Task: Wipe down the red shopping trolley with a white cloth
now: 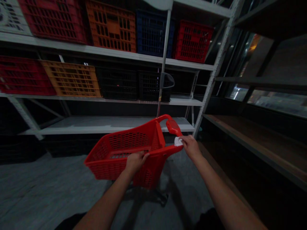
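Observation:
A red plastic shopping cart (112, 169) stands on the floor before me, its basket pointing left and its handle to the right. My left hand (135, 162) grips the near rim of the basket, fingers curled over the edge. At the near corner of the handle (174, 125), my right hand (191, 146) presses a white cloth (177, 141) against the red plastic, its fingers closed on the cloth. The basket looks bare inside. Part of the wheeled base shows in shadow below.
Behind the cart rises a white metal rack (96, 125) with plastic crates, among them an orange crate (111, 27) and a yellow crate (72, 80). A grey pole (165, 48) stands upright behind the handle. Wooden shelves (254, 140) run close along the right.

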A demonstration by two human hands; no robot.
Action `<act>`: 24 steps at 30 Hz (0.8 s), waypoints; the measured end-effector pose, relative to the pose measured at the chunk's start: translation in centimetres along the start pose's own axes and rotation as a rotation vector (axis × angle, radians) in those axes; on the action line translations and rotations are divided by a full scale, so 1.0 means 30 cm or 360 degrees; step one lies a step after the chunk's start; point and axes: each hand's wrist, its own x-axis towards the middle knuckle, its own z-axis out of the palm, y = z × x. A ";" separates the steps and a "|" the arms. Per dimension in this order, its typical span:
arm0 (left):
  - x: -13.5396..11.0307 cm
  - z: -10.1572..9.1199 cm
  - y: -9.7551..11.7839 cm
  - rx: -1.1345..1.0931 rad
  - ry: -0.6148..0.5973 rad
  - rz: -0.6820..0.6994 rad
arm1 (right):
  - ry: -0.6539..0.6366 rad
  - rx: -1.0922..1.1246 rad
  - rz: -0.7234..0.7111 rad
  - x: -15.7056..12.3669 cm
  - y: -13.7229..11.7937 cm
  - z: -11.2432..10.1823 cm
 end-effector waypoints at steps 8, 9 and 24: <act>-0.019 -0.006 -0.071 0.0003 -0.0050 0.0036 | -0.0671 -0.0005 -0.0507 0.044 -0.110 -0.007; -0.019 -0.007 -0.078 -0.0001 -0.0062 0.0039 | -0.0698 0.0013 -0.0545 0.059 -0.090 -0.015; -0.045 -0.091 0.099 -0.0308 0.0178 0.0236 | -0.0887 -0.0049 -0.0677 0.248 -0.011 -0.023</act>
